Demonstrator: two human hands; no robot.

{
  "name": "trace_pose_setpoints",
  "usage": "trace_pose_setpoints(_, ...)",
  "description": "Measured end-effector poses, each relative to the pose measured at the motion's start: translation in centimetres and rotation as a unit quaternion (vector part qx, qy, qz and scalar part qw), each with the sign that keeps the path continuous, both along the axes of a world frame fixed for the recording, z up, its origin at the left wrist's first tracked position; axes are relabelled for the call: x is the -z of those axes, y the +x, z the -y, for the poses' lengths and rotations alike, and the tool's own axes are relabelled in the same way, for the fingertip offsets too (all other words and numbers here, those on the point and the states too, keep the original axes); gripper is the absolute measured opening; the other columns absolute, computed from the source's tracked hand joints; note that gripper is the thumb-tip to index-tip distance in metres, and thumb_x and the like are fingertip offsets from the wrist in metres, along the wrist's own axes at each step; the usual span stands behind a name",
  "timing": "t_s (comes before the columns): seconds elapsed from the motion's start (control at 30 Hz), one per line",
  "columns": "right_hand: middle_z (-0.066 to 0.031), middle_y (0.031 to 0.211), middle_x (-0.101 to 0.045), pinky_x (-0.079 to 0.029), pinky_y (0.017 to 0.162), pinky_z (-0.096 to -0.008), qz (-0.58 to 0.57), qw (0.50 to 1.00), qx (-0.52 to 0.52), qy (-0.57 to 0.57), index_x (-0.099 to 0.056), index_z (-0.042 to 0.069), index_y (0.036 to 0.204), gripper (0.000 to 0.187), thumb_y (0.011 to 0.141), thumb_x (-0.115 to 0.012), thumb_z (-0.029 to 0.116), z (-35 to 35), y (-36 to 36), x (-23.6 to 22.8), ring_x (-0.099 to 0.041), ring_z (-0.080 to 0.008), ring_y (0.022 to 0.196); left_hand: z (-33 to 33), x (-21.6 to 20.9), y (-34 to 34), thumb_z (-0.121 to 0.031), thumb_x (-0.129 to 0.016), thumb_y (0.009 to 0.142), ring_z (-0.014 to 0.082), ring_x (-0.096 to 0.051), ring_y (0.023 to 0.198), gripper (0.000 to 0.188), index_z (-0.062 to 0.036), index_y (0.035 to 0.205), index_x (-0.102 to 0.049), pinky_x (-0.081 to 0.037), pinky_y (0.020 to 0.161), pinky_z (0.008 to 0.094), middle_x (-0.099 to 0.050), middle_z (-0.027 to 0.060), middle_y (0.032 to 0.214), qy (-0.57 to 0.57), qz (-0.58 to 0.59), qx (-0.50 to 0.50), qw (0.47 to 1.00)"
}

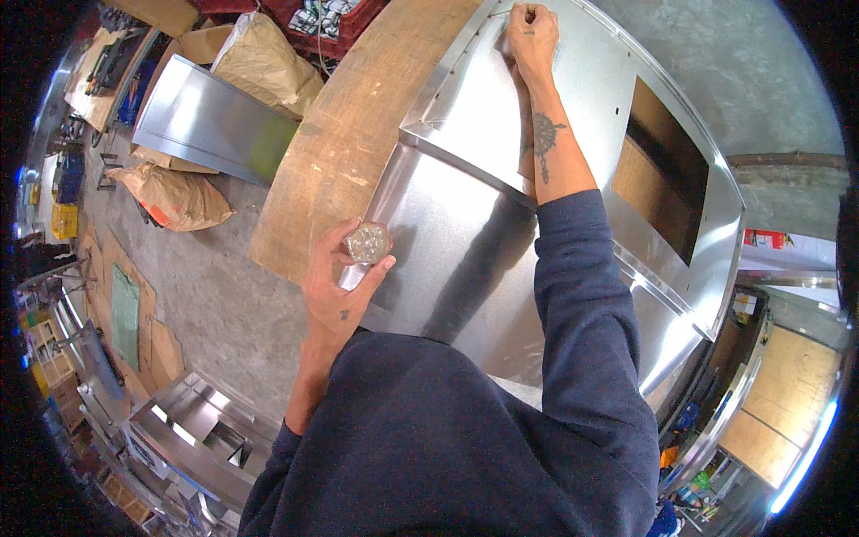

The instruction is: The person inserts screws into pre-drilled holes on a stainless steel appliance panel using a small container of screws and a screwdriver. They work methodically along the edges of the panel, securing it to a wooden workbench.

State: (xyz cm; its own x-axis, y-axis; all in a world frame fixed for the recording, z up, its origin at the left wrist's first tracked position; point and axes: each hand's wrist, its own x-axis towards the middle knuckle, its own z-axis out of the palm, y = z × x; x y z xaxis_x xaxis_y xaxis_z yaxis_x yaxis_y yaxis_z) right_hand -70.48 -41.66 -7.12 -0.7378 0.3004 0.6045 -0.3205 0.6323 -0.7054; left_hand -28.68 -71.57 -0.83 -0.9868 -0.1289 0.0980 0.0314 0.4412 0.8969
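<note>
My left hand [336, 279] is wrapped round a small clear round container [368, 242]. Small pieces seem to fill it, too small to make out. It is held over the near left edge of a large shiny sheet-metal housing [465, 242]. My right arm stretches across the housing to its far rim. There my right hand [535, 43] is closed in a pinch near the row of small holes along the edge. Whatever lies between those fingertips is hidden. The housing has a rectangular opening on its right, through which brown wood shows.
Under the housing lies a wooden board [335, 143]. Left of it stand a bent metal sheet [215, 116], a paper sack [264, 67] and another brown sack [174, 195] on the concrete floor. A red crate [353, 31] sits at the back. Metal parts [192, 434] lie lower left.
</note>
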Motion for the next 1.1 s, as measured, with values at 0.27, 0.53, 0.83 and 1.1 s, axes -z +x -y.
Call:
trace_pose_setpoints(0.27,-0.0235,0.104,-0.07,-0.053,0.096,-0.0453,0.031,0.996,0.004,-0.085,-0.075,-0.006,0.108,0.038,0.102,-0.068,0.031,-0.3,2.6,-3.5,-0.066,-0.0365,0.102,0.1,-0.2,-0.6,-0.01,-0.093,0.087,0.02,-0.072,0.117,0.065,-0.0021,0.144,-0.064,-0.058,0.098,0.0345,-0.072,0.0136,0.136,0.008,-0.029,-0.003,1.0)
trace_pose_setpoints(0.53,-0.0113,0.1,-0.064,-0.051,0.079,-0.0332,0.108,0.979,-0.161,-0.063,-0.074,-0.002,0.107,0.024,0.107,-0.071,0.022,6.0,19.8,-13.5,-0.059,-0.0151,0.089,0.2,-2.1,-1.8,-0.014,-0.097,0.082,0.0232,-0.071,0.106,0.065,-0.0063,0.139,-0.067,-0.058,0.087,0.0358,-0.072,0.0132,0.131,-0.047,-0.061,-0.035,0.996)
trace_pose_setpoints(0.83,-0.0133,0.103,-0.06,-0.055,0.073,-0.0382,0.087,0.916,-0.379,0.104,-0.076,0.007,0.116,0.023,0.094,-0.082,0.006,11.5,33.7,-11.5,-0.064,-0.0285,0.088,0.6,-1.5,-2.4,-0.012,-0.094,0.084,0.0252,-0.071,0.106,0.063,-0.0076,0.14,-0.065,-0.06,0.085,0.0366,-0.07,0.0121,0.133,-0.002,-0.112,-0.005,0.994)
trace_pose_setpoints(1.1,-0.009,0.101,-0.058,-0.053,0.07,-0.0312,0.074,0.926,-0.364,0.066,-0.078,0.002,0.114,0.018,0.097,-0.082,0.003,11.8,34.0,-11.3,-0.06,-0.0176,0.085,0.4,-1.6,-2.5,-0.009,-0.093,0.085,0.0251,-0.07,0.106,0.063,-0.0065,0.141,-0.065,-0.058,0.087,0.0361,-0.07,0.0131,0.134,0.015,-0.103,-0.002,0.995)
